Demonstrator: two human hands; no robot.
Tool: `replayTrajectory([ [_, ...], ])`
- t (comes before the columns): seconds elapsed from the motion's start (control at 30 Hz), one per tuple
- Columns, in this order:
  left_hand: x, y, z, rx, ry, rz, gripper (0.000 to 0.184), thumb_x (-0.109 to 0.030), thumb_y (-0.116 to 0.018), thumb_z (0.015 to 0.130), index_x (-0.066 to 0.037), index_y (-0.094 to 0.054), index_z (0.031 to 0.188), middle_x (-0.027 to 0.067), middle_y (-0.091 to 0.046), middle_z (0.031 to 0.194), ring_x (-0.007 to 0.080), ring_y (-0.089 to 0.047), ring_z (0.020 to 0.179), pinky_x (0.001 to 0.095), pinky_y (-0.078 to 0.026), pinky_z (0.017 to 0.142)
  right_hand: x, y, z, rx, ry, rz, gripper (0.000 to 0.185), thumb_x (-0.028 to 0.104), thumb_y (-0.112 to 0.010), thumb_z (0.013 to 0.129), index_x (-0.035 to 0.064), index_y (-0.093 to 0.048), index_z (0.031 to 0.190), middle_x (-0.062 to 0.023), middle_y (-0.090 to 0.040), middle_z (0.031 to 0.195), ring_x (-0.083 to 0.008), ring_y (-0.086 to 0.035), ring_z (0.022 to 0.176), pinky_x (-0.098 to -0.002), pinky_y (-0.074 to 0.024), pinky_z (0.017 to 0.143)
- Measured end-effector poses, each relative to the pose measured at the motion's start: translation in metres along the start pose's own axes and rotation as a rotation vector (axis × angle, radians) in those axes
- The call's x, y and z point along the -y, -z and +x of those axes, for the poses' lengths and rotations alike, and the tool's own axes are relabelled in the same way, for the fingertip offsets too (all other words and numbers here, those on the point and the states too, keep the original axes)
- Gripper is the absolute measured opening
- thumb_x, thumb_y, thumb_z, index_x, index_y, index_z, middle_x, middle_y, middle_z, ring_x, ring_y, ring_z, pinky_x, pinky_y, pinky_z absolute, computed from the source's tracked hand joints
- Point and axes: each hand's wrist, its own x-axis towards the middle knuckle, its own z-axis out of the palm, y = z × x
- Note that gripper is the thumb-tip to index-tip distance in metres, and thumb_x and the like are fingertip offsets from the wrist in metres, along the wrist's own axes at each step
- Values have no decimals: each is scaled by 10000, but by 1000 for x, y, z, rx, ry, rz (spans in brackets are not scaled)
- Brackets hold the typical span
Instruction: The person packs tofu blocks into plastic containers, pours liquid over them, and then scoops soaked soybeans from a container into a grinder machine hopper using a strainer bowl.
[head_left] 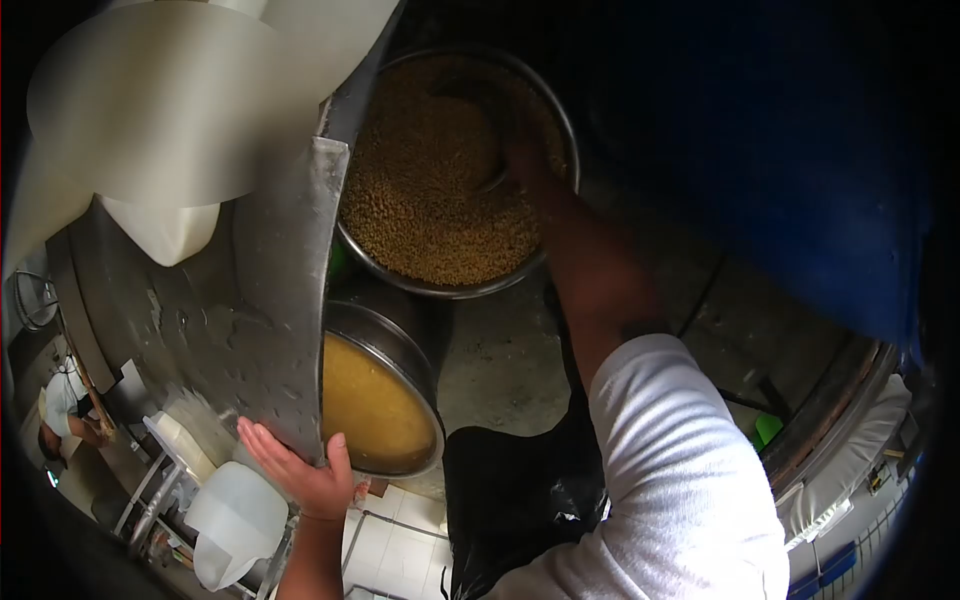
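Note:
My right arm reaches down into a wide metal basin [455,292] of golden-brown grains or beans [430,235]. Deep shadow covers my right hand [522,152]; its fingers seem closed on a dark, rounded, bowl-like scoop [470,100] at the surface of the grains. My left hand [300,468] lies with fingers stretched out on the lower edge of a large wet metal sheet or chute [275,280], thumb apart and nothing held. Just above and right of it, a tilted metal pot [385,325] contains cloudy yellow liquid [370,405], partly hidden by the sheet.
A big blue surface [800,170] fills the upper right. White plastic pieces [235,525] stand at the lower left, and a blurred pale object [160,110] hangs close at the upper left. Another person [68,405] is at the far left. White tiles [400,530] show below.

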Motion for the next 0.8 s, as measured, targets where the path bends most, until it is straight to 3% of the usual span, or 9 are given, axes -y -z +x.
replayTrajectory([
  [0.07,1,2,2,-2,-4,-2,943,-395,-677,958,104,-179,1584,373,-229,1618,551,-266,1488,631,-246,1203,23,35,-9,377,-397,401,611,171,-582,1008,19,-391,1568,-244,-536,1463,-362,-583,1285,-438,-587,922],
  [0.2,-2,4,-1,-4,-8,4,939,-400,-673,962,99,-179,1585,370,-228,1620,554,-262,1487,640,-239,1204,-32,-11,-18,205,65,-294,646,178,-595,1018,-3,-342,1585,-233,-564,1377,-327,-617,1204,-464,-546,986],
  [0.27,1,3,1,-14,-18,8,941,-405,-672,964,98,-178,1586,371,-227,1620,556,-261,1486,644,-238,1203,-18,-4,-30,176,-668,598,623,136,-633,984,0,-405,1547,-225,-580,1353,-304,-650,1159,-428,-568,935],
  [0.4,0,2,-6,-44,-4,-12,959,-462,-677,957,78,-201,1591,359,-242,1622,561,-257,1485,652,-238,1200,-7,23,-46,205,-687,693,502,67,-651,950,-2,-536,1433,-199,-642,1248,-299,-677,1105,-431,-572,909],
  [0.5,4,2,-11,-104,24,-2,984,-504,-696,931,54,-232,1595,337,-265,1626,553,-254,1492,646,-230,1204,-61,70,-72,406,566,-253,381,27,-673,890,20,-647,1270,-174,-684,1145,-324,-689,1048,-426,-571,858],
  [0.53,2,4,-11,-77,55,16,996,-512,-707,918,46,-238,1597,327,-270,1630,540,-254,1500,640,-226,1209,-37,78,-86,532,-75,202,331,40,-671,876,36,-667,1206,-156,-691,1054,-310,-693,999,-410,-556,855],
  [0.57,0,6,-13,-55,89,31,1009,-520,-718,905,37,-244,1599,317,-275,1633,528,-253,1507,633,-221,1214,-12,87,-100,278,-705,692,281,52,-670,862,52,-687,1142,-138,-698,963,-295,-697,950,-394,-540,851],
  [0.67,-3,5,-19,-97,159,15,1039,-533,-753,867,-34,-241,1621,267,-269,1657,495,-229,1533,634,-187,1229,-5,154,-176,439,-448,697,235,10,-672,827,0,-693,1061,-114,-669,935,-255,-678,879,-420,-552,778],
  [0.8,-17,25,-34,-17,309,-99,932,-546,-674,930,-48,-284,1614,262,-236,1676,442,-183,1566,612,-170,1247,38,231,-284,407,-574,708,502,-111,-590,757,-14,-611,1249,-136,-652,1052,-302,-668,910,-423,-576,789],
])
